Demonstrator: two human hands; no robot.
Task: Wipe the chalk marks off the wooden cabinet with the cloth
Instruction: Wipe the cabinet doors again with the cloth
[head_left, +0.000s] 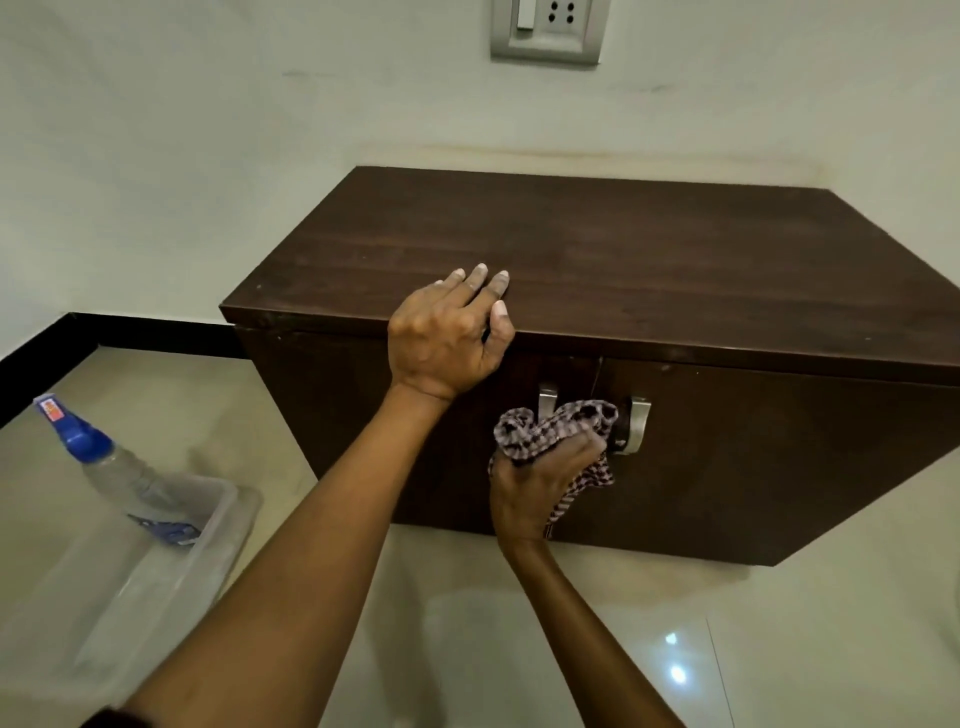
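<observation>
A low dark-brown wooden cabinet (649, 260) stands against the wall, with two doors and two metal handles (636, 423) on its front. My left hand (449, 338) rests flat over the front edge of the top, fingers spread on the wood and thumb hooked over the edge. My right hand (537, 480) grips a bunched checked cloth (558, 423) and presses it against the front of the cabinet between the two handles. No chalk marks stand out on the top.
A clear plastic tub (171, 566) sits on the tiled floor at the left, holding a spray bottle (98, 452) with a blue nozzle. A switch and socket plate (548, 28) is on the wall above. Black skirting (78, 332) runs along the left wall.
</observation>
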